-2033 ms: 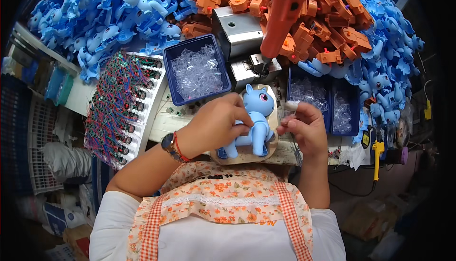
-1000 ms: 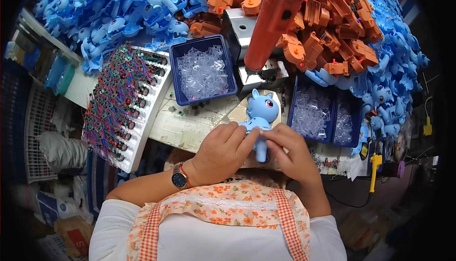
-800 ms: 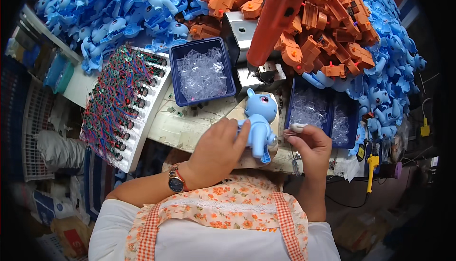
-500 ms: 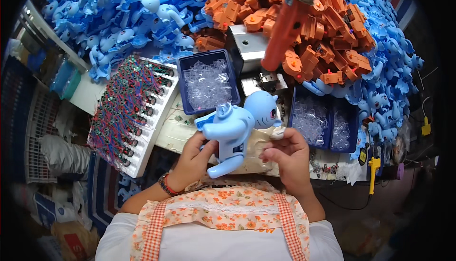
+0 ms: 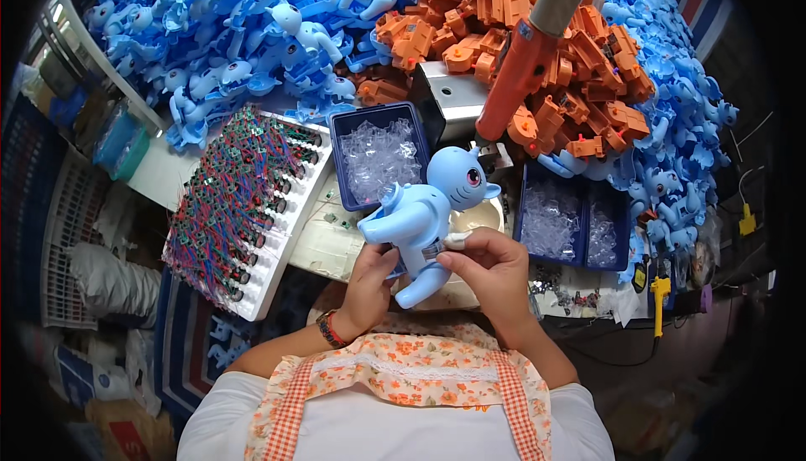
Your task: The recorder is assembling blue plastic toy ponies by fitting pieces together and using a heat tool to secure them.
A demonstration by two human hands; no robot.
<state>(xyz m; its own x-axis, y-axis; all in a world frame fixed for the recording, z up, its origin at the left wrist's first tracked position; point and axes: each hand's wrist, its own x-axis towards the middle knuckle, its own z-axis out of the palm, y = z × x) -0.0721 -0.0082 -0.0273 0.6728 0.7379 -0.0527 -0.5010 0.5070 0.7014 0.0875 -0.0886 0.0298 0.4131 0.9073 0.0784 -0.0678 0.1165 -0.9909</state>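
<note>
A light blue plastic toy animal (image 5: 411,216) with a round head and a large printed eye is held above the worktop, head tilted up to the right. My left hand (image 5: 368,286) is closed around its rear and underside. Thumb and index finger of my right hand (image 5: 494,275) pinch together against the toy's chest, by a small greyish opening (image 5: 431,252). White covers wrap the right fingertips. Whatever lies between them is too small to make out. Behind the toy sits a dark blue bin (image 5: 378,159) of clear plastic pieces.
On the left, a white foam tray (image 5: 290,243) carries wired circuit boards. Blue toy shells (image 5: 210,33) and orange housings (image 5: 495,7) are heaped behind. A red-orange tool (image 5: 520,75) hangs over the worktop, and another blue bin (image 5: 550,213) stands right.
My right hand has moved left, from beside the toy onto its chest, with thumb and finger now together. The toy has turned slightly in my left hand. The whole view has shifted a little.
</note>
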